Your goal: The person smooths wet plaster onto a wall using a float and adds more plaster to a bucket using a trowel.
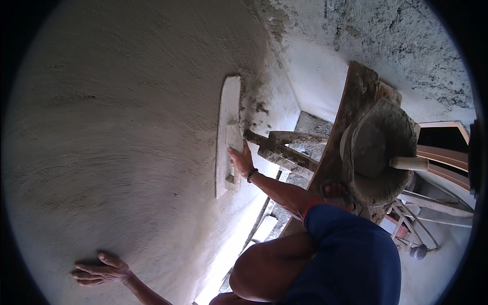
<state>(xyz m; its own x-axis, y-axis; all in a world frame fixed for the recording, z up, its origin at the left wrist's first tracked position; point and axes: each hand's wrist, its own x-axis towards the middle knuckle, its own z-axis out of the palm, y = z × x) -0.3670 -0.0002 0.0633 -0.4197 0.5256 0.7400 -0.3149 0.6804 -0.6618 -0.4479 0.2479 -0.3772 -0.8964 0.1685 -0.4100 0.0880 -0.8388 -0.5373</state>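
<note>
A long pale plaster float (222, 112) stands lengthwise against the grey plastered wall (112, 152). My right hand (241, 161) grips its handle, with a dark bead bracelet at the wrist. At the lower left, my left hand (101, 272) lies on the wall with its fingers spread, holding nothing. Right of the float is a mortar-caked bucket (384, 185) with a wooden-handled tool (409, 163) in it, standing on a dirty plank (356, 81).
Mortar-smeared timbers (287, 155) run below the plank, where my bent knee (259, 264) and a sandalled foot (335, 190) show. A rough wall (386, 35) rises at upper right. At the right are a brown-framed opening (442, 142) and a metal frame (414, 218) lower down.
</note>
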